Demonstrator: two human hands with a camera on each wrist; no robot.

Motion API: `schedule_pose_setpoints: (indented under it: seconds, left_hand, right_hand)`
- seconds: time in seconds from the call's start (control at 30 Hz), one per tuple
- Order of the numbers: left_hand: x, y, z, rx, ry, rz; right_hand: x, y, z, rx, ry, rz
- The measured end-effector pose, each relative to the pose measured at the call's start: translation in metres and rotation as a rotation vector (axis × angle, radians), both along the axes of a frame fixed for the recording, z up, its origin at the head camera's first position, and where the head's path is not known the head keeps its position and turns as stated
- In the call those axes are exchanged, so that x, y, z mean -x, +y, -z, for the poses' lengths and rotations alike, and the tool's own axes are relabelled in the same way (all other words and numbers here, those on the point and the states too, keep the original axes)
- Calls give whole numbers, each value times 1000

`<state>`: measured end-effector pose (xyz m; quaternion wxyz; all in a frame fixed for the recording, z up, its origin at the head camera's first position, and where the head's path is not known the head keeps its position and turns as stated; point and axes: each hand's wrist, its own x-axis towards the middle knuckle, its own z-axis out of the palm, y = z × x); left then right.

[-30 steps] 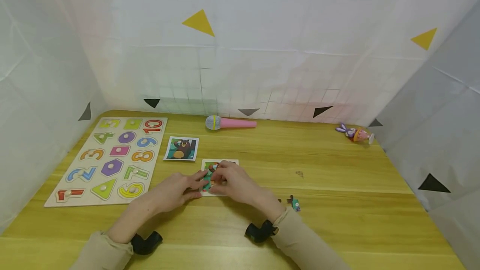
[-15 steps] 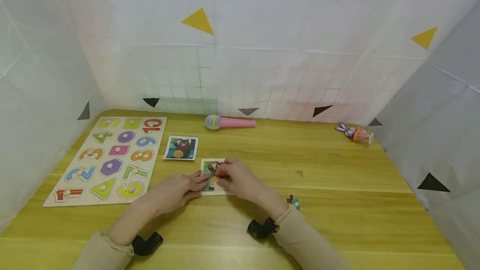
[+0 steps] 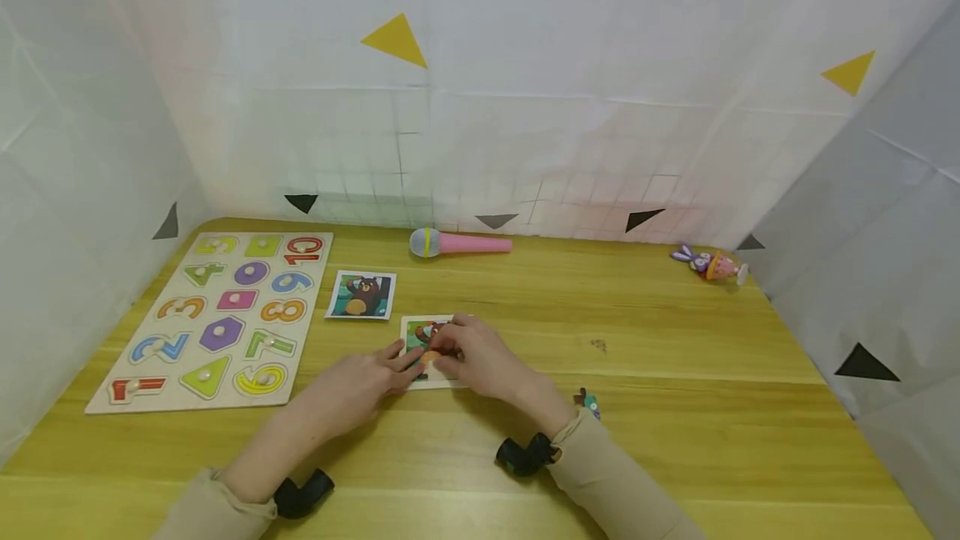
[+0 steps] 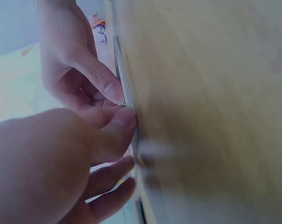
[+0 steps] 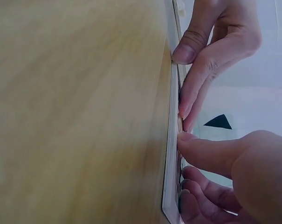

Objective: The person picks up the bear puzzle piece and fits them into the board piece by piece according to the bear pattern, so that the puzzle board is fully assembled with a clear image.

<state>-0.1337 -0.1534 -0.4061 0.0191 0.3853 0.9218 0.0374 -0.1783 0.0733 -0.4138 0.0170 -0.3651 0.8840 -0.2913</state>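
In the head view a small bear jigsaw puzzle (image 3: 417, 330) in a pale tray lies on the table, partly hidden by both hands. My left hand (image 3: 358, 390) reaches in from its left, with extended fingertips resting on the picture and the thumb at the near edge. Over the right part of the puzzle, my right hand (image 3: 487, 361) has its thumb and curled fingers on a puzzle piece, mostly covered by the fingers. A loose puzzle piece (image 3: 591, 405) lies beside the right wrist. Behind the puzzle is a bear picture card (image 3: 361, 296).
A wooden number-and-shape board (image 3: 217, 319) lies at the left. Toward the back is a pink toy microphone (image 3: 465, 243), and a purple rabbit toy (image 3: 708, 263) lies at the far right. White sheeting (image 3: 562, 140) stands around the table's back and sides.
My right hand has shifted slightly right across the puzzle, baring more of the bear picture. The left fingertips have moved a little inward. A second loose piece beside the right wrist is no longer visible.
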Motion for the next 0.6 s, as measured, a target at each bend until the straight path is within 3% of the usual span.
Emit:
schedule_pose_setpoints:
  seconds: [0.3,0.6]
  left_hand:
    - [1,1,0,-38,5,26]
    - [2,-1,0,-101,-17,37]
  right_hand:
    - [0,1,0,-2,-3,4]
    - [0,3,1,-19,-22,60]
